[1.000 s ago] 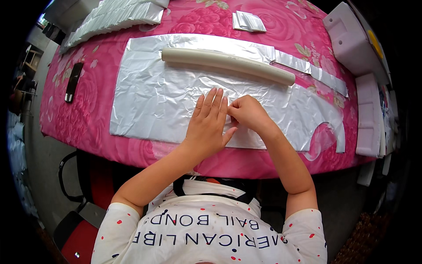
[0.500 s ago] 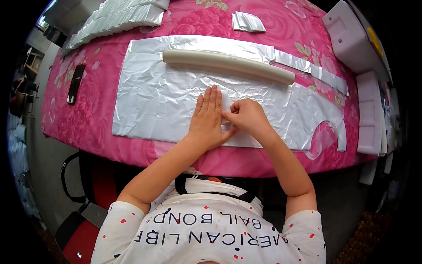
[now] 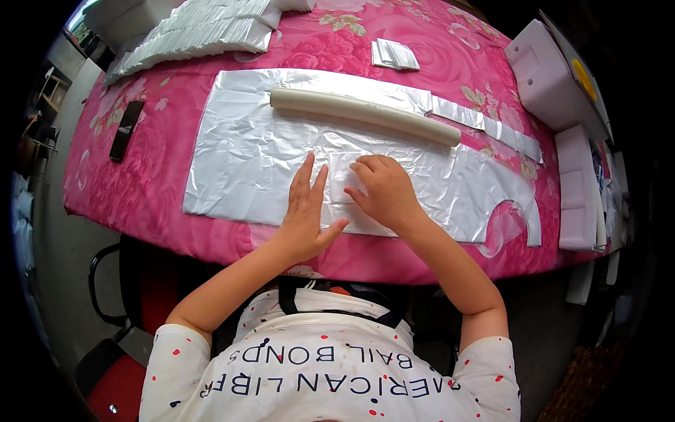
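Observation:
A flat layer of silvery-white plastic bags (image 3: 235, 158) with cut-out handles at the right end lies before me. Across its far part rests a long cream-coloured tube (image 3: 362, 114). Between my hands, on the bags, is a small folded square of the same plastic (image 3: 341, 171). My left hand (image 3: 302, 214) is open beside the square's left edge, fingers spread and thumb stretched out. Over its right side bends my right hand (image 3: 387, 190), thumb and fingers apart; whether the fingertips touch the plastic I cannot tell.
A long row of folded white packets (image 3: 204, 39) stands at the far left, and a small pile of them (image 3: 394, 55) at the back. A black phone-like object (image 3: 126, 131) lies left on the pink flowered tablecloth (image 3: 169, 204). White foam boxes (image 3: 545, 77) border the right side.
My left hand has lifted off the folded plastic and moved left, its fingers spreading. My right hand has loosened its pinch and shifted slightly left over the square. The view has shifted a little.

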A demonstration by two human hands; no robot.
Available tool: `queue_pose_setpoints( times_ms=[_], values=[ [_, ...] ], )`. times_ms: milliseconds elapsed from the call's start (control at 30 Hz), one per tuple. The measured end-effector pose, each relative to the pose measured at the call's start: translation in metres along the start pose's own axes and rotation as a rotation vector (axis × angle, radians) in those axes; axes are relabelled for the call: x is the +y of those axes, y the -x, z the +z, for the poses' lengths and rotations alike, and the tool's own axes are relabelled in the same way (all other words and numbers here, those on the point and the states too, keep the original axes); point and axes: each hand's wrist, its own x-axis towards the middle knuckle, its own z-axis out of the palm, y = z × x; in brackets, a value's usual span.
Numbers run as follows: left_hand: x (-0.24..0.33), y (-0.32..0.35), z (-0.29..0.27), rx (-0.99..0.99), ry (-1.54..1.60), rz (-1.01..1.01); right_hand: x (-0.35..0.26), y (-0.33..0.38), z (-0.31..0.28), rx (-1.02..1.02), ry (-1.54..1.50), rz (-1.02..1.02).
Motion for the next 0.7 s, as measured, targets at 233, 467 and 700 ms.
queue_pose_setpoints(
  times_ms=[233,467,700],
  values=[
    [-0.001,0.108,-0.072,-0.280,0.887,-1.024,-0.025,-0.026,0.064,-0.002,-0.081,0.004],
    [0.006,0.143,-0.074,0.029,1.082,-1.397,-0.143,0.012,0.088,-0.206,-0.420,-0.102],
    [0.001,0.123,-0.089,-0.368,0.205,-0.797,-0.135,0.004,0.063,-0.278,-0.493,-0.367]
  ],
)
